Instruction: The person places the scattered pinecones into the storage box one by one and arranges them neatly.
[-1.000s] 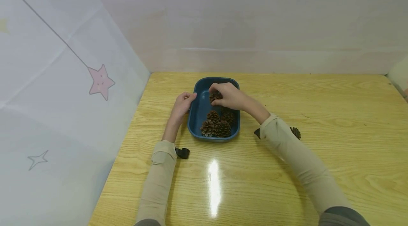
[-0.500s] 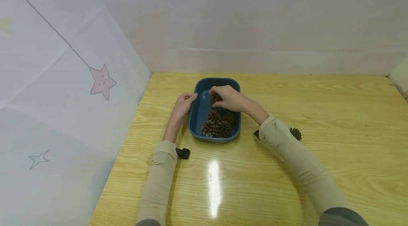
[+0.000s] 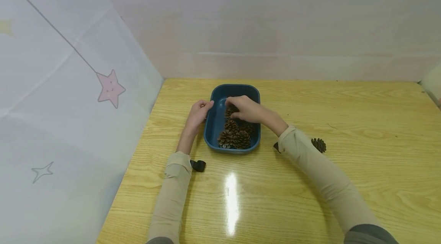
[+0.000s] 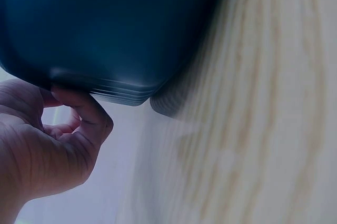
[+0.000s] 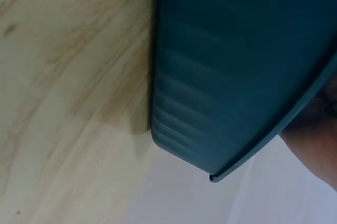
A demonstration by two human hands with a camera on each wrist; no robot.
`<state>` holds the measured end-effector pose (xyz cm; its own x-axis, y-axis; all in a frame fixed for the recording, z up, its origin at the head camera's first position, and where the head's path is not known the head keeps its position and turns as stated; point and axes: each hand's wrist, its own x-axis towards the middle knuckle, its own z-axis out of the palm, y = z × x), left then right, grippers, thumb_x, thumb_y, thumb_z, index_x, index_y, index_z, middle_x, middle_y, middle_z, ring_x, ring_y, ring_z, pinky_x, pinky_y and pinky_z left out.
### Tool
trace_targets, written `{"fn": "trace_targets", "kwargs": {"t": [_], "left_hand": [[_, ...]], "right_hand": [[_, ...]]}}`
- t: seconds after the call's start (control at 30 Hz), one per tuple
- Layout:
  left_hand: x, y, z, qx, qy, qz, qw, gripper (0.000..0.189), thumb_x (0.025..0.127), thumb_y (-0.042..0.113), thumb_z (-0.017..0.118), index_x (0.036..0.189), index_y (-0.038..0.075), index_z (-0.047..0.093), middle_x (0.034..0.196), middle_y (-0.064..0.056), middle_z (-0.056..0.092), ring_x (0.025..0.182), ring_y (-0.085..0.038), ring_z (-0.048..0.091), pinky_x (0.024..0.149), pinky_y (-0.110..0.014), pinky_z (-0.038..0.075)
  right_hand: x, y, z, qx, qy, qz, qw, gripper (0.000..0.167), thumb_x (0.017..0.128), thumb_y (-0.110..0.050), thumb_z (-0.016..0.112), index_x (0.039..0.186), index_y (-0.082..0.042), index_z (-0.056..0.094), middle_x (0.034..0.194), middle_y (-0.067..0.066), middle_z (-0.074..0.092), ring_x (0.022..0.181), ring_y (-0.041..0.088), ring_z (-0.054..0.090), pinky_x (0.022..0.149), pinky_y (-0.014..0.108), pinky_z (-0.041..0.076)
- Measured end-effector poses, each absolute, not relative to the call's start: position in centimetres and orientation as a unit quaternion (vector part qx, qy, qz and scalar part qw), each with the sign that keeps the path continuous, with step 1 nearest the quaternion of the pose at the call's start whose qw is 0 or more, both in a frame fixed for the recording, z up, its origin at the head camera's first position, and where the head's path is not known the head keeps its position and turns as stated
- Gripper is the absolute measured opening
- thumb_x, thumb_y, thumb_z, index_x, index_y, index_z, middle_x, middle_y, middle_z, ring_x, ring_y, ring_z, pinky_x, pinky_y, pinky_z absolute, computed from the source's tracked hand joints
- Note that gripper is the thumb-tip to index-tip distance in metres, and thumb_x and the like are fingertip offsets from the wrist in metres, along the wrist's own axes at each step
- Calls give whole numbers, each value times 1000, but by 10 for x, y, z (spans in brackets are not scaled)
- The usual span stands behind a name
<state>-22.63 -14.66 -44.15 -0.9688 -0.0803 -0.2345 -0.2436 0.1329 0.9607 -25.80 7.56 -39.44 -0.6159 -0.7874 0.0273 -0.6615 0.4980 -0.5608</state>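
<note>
A deep blue plastic tub (image 3: pixel 214 123) with rounded corners stands on the wooden table. My left hand (image 3: pixel 198 113) pinches its left rim between thumb and fingers; in the left wrist view the curled fingers of that hand (image 4: pixel 66 134) lie against the outer wall. My right hand (image 3: pixel 250 109) reaches in over the right rim, thumb and fingers around a brown pine cone (image 3: pixel 228 113) low inside the tub. That cone is partly hidden by the hand. Several more pine cones (image 3: pixel 240 139) are heaped at the tub's near end. The tub's side (image 5: pixel 210 81) covers most of the right wrist view.
Another pine cone (image 3: pixel 319 145) lies on the table (image 3: pixel 372 167) to the right, beside the right sleeve (image 3: pixel 304 156). A black strap end (image 3: pixel 198 165) sticks out at the left cuff. Pale sheets (image 3: pixel 241 18) rise behind the table and at its left.
My right hand has sunk slightly deeper and nearer in the tub, bringing its pine cone close to the heap. The left hand keeps its place on the rim.
</note>
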Motion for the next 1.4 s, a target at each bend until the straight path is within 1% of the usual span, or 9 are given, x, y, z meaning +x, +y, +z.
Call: {"fn": "trace_targets", "kwargs": {"t": [0.17,0.37,0.57,0.7,0.83,1.0,1.23,1.4], "left_hand": [[-225,-145,-440,-106,750,650,61,38,106,35,61,108,-3,58,89,-8,54,69,-13,51,60,-23,44],[-225,-144,-438,-100,752,648,63,41,106,36,61,111,-4,59,85,-5,53,66,-12,49,58,-23,42],[-228,-145,-440,-96,757,644,58,35,105,37,62,104,2,61,80,0,53,61,-9,46,55,-24,39],[-228,-147,-439,-99,753,648,58,32,105,36,63,100,4,60,78,1,53,60,-9,46,54,-23,40],[-228,-149,-438,-101,751,650,57,32,105,35,63,103,3,61,82,-1,55,62,-9,50,54,-22,42],[-227,-152,-437,-106,753,647,55,32,105,34,63,105,2,61,87,-2,58,65,-10,54,56,-22,45],[-225,-157,-435,-100,758,643,51,35,105,35,62,108,0,61,93,-4,58,67,-10,54,57,-22,46],[-226,-159,-435,-103,757,643,62,41,105,35,62,114,-4,60,100,-9,60,68,-11,56,57,-22,47]], "right_hand": [[-258,77,-398,-421,860,-260,122,40,97,-6,74,132,6,60,130,18,65,119,31,63,97,42,52],[-254,84,-393,-409,870,-257,101,46,97,-11,74,137,4,57,138,21,61,127,36,59,102,46,49],[-247,104,-380,-397,875,-264,87,45,98,-11,73,137,4,57,137,24,59,125,39,58,101,50,49],[-243,123,-376,-387,879,-264,93,45,99,-10,71,138,5,54,138,25,58,126,40,56,101,51,48],[-238,143,-371,-370,884,-268,99,48,99,-10,72,140,7,52,140,26,56,129,41,54,104,53,46],[-230,167,-367,-355,892,-267,85,49,98,-10,72,139,7,52,138,27,58,129,41,55,106,54,45],[-219,196,-367,-352,900,-252,58,44,98,-7,72,137,5,55,130,26,63,123,41,59,100,56,48],[-210,216,-369,-343,906,-239,61,43,97,-7,73,135,6,56,128,26,64,119,42,61,98,57,49]]}}
